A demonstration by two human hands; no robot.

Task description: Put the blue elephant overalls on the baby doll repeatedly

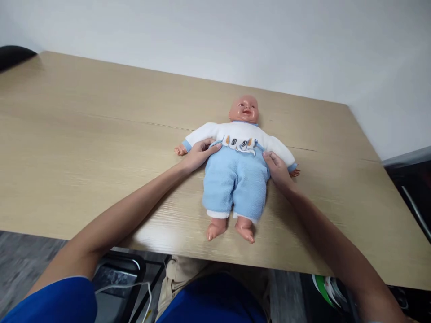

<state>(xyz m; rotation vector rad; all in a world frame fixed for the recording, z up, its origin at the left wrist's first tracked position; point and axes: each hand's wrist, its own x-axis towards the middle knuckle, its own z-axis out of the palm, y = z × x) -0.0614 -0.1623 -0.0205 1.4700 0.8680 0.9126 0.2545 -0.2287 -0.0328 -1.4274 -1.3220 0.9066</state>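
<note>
A baby doll (237,166) lies on its back on a light wooden table (101,148), head toward the wall. It wears a white top with an elephant picture and light blue fleece trousers (235,181). My left hand (198,154) pinches the trousers' waistband at the doll's right side, under its sleeve. My right hand (276,168) grips the waistband at the other side. The doll's bare feet point toward me near the table's front edge.
A white wall runs behind the table. A dark chair back (13,56) shows at the far left corner. Below the front edge are my lap, a black chair with a white cable (124,282), and dark objects at the right.
</note>
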